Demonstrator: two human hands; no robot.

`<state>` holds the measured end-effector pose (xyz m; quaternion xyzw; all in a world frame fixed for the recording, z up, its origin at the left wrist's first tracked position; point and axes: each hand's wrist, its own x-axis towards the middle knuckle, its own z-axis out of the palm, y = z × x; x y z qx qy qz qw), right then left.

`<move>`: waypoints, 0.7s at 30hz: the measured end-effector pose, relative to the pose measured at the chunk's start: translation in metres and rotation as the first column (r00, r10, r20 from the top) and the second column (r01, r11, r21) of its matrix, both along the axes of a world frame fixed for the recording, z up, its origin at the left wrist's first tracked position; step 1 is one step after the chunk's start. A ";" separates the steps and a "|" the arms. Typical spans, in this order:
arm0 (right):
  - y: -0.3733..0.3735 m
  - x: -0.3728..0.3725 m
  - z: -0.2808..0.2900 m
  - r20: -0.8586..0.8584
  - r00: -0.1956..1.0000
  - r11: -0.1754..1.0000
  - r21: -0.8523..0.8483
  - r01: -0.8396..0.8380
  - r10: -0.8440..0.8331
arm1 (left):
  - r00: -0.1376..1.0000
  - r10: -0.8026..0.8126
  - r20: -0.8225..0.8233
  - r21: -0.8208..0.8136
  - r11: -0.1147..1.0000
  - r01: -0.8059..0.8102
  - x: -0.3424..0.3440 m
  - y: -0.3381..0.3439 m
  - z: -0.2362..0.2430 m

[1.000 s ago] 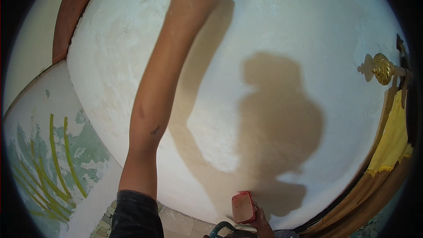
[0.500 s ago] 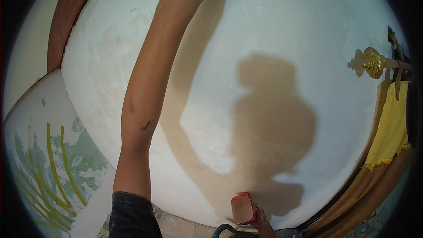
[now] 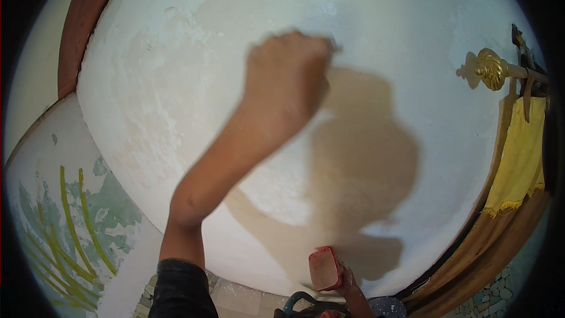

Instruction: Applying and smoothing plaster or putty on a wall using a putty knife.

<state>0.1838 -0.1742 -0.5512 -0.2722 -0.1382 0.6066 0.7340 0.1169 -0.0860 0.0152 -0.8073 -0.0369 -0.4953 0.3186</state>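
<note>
My left hand [image 3: 288, 70] is raised in front of the white wall [image 3: 176, 76], its fingers closed in a fist and smeared by motion. A thin dark edge juts out past the knuckles on its right side; the rest of what it grips is hidden. Low in the middle, my right hand [image 3: 348, 282] holds a small red rectangular tub [image 3: 325, 268] by its side. Pale paste-like stuff coats the tub's inside. The wall around my left hand has smooth patches and rougher, streaked ones, with my shadow falling across it.
On the right, a gold curtain-rod finial [image 3: 491, 69] sticks out over a yellow-and-brown curtain [image 3: 518, 159]. A reddish-brown frame [image 3: 85, 35] curves along the upper left. Peeling green paint with yellow-green stripes [image 3: 88, 224] covers the lower-left wall. Tiles [image 3: 235, 299] show at the bottom.
My left hand has come down from the top edge to the upper middle of the wall, and its elbow is more bent. The right hand keeps the tub at nearly the same place.
</note>
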 end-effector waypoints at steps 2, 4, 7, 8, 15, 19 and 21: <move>0.002 -0.001 -0.008 0.022 1.000 0.999 -0.041 0.005 -0.004 | 0.968 0.180 0.177 -0.048 0.984 -0.174 -0.013 0.008 0.044; 0.008 -0.002 -0.028 -0.069 0.996 0.997 0.055 -0.050 0.053 | 0.942 0.109 0.318 -0.020 0.994 -0.109 -0.049 0.018 0.100; -0.004 0.016 -0.038 -0.159 0.986 0.998 0.042 -0.038 0.045 | 0.888 0.034 0.459 -0.158 0.987 0.043 -0.021 0.010 0.097; -0.001 0.012 -0.032 -0.158 0.985 0.997 0.045 -0.063 0.070 | 0.886 0.036 0.463 -0.183 0.981 0.056 -0.028 0.010 0.098; -0.009 0.008 -0.002 -0.057 0.998 0.997 0.071 -0.022 0.026 | 0.921 0.105 0.374 -0.154 0.987 -0.050 -0.036 0.035 0.042; -0.005 0.010 -0.013 -0.104 0.994 0.996 0.088 -0.030 0.039 | 0.922 0.128 0.365 0.013 0.990 -0.142 -0.029 0.049 0.022; -0.002 0.013 -0.024 -0.122 0.992 0.997 0.068 -0.036 0.044 | 0.936 0.123 0.331 0.048 0.988 -0.147 -0.018 0.060 0.016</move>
